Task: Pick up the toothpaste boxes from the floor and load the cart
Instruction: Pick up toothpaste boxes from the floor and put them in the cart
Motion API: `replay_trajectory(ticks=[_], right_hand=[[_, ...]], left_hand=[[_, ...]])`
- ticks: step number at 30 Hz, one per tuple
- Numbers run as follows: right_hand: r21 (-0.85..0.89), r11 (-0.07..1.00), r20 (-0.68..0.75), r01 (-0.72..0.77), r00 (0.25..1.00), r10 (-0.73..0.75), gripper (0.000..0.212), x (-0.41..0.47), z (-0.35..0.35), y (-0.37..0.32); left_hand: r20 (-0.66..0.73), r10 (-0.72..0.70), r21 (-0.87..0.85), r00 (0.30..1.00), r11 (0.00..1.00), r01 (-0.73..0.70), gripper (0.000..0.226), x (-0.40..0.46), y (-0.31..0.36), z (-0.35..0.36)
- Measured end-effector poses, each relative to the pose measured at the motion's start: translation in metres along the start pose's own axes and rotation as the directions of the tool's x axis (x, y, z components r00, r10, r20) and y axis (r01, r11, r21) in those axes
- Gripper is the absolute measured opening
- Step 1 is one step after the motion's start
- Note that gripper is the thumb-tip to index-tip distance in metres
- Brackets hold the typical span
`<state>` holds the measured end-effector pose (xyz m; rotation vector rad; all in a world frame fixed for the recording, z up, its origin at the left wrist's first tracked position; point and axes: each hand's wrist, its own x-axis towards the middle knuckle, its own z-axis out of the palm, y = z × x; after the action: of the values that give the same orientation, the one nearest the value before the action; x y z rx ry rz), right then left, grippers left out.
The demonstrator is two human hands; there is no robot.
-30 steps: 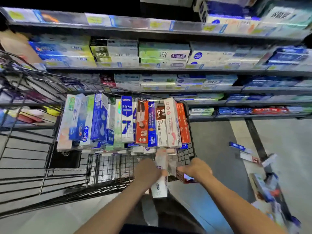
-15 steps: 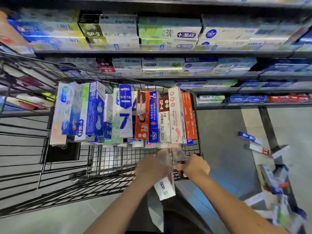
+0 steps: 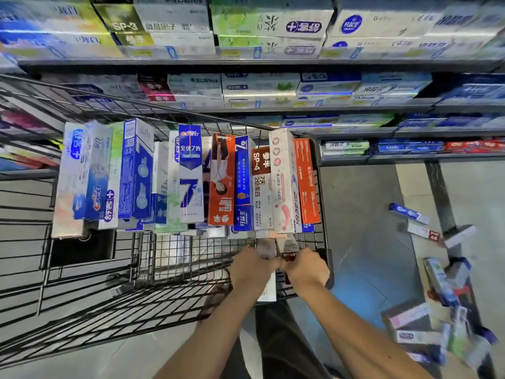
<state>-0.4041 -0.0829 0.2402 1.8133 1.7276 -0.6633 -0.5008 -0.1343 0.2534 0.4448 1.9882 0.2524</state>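
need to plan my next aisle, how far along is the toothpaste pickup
Done: a full row of toothpaste boxes already stands upright in the cart. In hand: the left hand grips a white box at the cart's near rim, and the right hand holds a dark red box beside it. Left: a scattered pile of boxes on the floor to the right, so roughly past halfway.

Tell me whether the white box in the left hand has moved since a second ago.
Yes. The white box has gone up and forward, further in over the cart's near rim, with the left hand holding it.
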Motion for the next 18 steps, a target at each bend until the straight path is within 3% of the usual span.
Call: replay_trajectory(ticks=[3, 7, 11, 18], right_hand=[[-0.018, 1.0, -0.012, 0.011, 1.0, -0.011, 0.057, 0.001, 0.006, 0.001], [-0.013, 1.0, 0.02, 0.009, 1.0, -0.009, 0.054, 0.005, 0.004, 0.001], [0.021, 0.999, 0.029, -0.025, 0.999, 0.025, 0.05, 0.006, 0.011, 0.003], [0.111, 0.994, 0.019, -0.009, 1.0, 0.007, 0.036, 0.002, 0.015, 0.013]], left_hand=[[-0.036, -0.016, -0.074, 0.999, 0.997, 0.013, 0.036, 0.006, -0.003, 0.009], [-0.033, -0.04, -0.115, 0.999, 0.993, 0.036, 0.02, 0.012, -0.003, 0.013], [-0.004, -0.113, -0.19, 0.994, 0.976, 0.111, 0.028, 0.02, -0.012, 0.015], [0.095, -0.004, -0.301, 0.995, 0.953, 0.033, 0.019, 0.023, -0.03, 0.014]])
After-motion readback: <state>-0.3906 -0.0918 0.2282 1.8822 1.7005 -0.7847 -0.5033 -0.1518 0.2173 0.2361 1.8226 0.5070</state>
